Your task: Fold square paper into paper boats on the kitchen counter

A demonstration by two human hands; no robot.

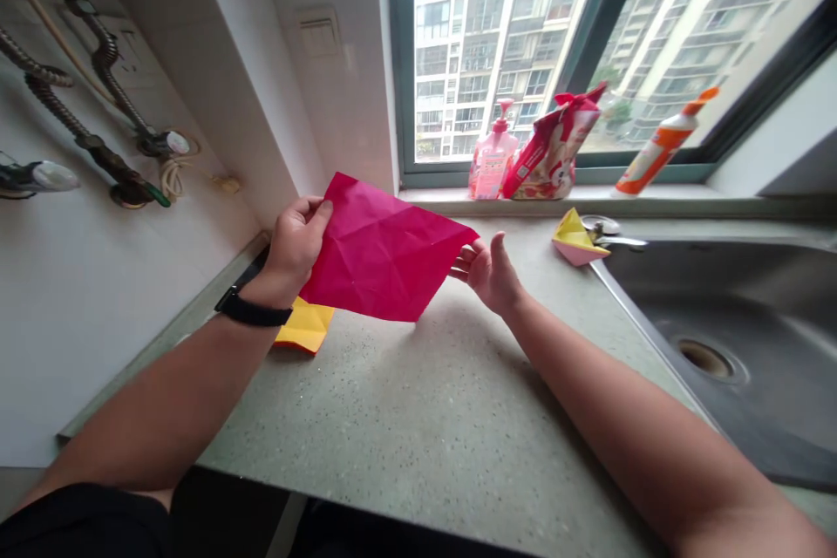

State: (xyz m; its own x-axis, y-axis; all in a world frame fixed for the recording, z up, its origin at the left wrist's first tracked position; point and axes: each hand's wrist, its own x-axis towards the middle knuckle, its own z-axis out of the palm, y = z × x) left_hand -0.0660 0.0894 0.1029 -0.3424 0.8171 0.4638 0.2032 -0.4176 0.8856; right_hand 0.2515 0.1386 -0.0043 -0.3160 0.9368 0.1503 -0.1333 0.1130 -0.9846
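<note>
A creased magenta sheet of paper (392, 253) is held up above the counter, tilted. My left hand (297, 240) pinches its left edge, thumb on top, with a dark watch band on the wrist. At the sheet's right corner, my right hand (487, 275) has its thumb raised and apart from the fingers, which are at or partly behind the paper's edge. Below my left hand lies yellow-orange paper (307, 327), partly hidden by the magenta sheet and my wrist. A folded yellow and pink paper piece (579, 240) sits near the sink's corner.
A speckled grey-green counter (392, 418) runs under my arms. To the right is a steel sink (772, 305) with its drain. On the windowsill stand a pink pump bottle (493, 157), a red bag (553, 153) and an orange-white bottle (660, 148). Pipes (98, 139) line the left wall.
</note>
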